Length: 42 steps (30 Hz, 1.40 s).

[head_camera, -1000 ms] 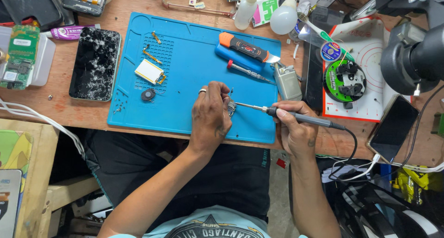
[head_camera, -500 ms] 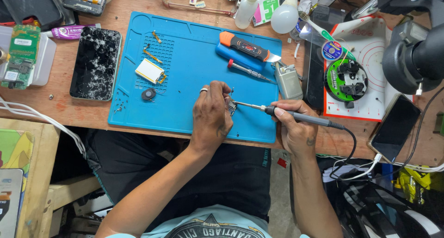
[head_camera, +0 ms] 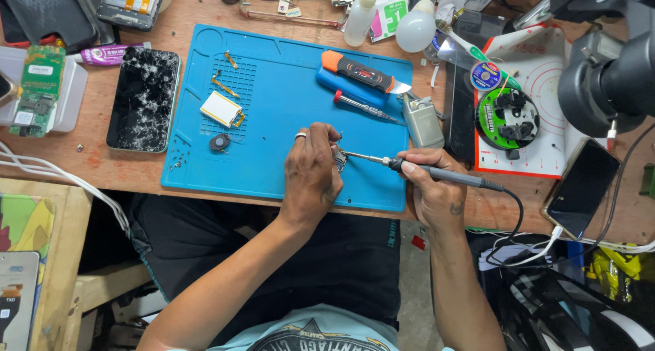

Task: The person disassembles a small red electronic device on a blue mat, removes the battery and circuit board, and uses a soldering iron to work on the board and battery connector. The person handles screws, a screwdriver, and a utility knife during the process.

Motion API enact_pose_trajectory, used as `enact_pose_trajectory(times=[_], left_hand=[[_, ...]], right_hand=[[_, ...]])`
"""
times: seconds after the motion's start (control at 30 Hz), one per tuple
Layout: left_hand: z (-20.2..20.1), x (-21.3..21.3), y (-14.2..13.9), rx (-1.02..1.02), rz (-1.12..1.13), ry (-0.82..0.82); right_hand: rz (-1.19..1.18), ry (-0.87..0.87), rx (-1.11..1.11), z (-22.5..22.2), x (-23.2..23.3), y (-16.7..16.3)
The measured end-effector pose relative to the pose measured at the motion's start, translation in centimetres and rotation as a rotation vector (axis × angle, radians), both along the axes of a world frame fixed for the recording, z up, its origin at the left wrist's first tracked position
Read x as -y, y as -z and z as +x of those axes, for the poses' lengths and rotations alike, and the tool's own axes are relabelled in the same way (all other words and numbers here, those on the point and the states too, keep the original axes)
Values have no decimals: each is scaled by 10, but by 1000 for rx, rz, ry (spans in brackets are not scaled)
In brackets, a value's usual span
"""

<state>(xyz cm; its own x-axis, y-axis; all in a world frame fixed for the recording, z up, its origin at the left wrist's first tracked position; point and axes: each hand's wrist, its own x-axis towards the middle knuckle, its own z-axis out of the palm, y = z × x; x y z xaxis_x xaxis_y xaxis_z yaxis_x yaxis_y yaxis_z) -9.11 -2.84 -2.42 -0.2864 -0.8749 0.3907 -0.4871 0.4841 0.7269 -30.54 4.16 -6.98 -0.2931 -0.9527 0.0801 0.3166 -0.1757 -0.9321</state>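
While the left hand (head_camera: 312,170) is pinching a small circuit part (head_camera: 339,161) with curled fingers on the blue mat (head_camera: 286,57), the right hand (head_camera: 431,191) is gripping a soldering iron (head_camera: 437,174) firmly, its tip touching that part near the mat's front edge.

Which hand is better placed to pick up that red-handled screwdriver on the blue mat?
Probably the left hand: it pins only a small part, while the right hand grips the soldering iron. The screwdriver lies just beyond both.

Cluttered wooden repair bench, seen from above

A blue work mat (head_camera: 273,119) covers the brown bench (head_camera: 102,167); a pale wooden shelf (head_camera: 61,255) stands lower left, grey floor (head_camera: 409,283) beneath.
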Motion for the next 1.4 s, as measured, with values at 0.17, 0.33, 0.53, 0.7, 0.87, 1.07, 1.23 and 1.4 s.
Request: enact_pose_trajectory(times=[0.17, 0.33, 0.53, 0.7, 0.87, 1.07, 1.23, 1.4], left_hand=[[0, -1, -1, 0, 2, 14], [-1, -2, 0, 2, -5, 17], [0, -3, 0, -2, 10, 35], [1, -3, 0, -4, 5, 29], [1, -3, 0, 2, 3, 38], [0, -3, -1, 4, 12, 42], [2, -3, -1, -6, 2, 37], [0, -2, 0, 23, 4, 27]], right_hand=[[24, -9, 47, 0, -1, 1], [5, 1, 24, -1, -2, 3], [-14, -17, 48, -2, -3, 4], [-25, -10, 38, -2, -2, 3], [-18, -8, 45, -1, -3, 2], [-10, 15, -4, -2, -4, 2], [-13, 11, 27, -2, -4, 1], [7, 5, 22, 0, -3, -1]])
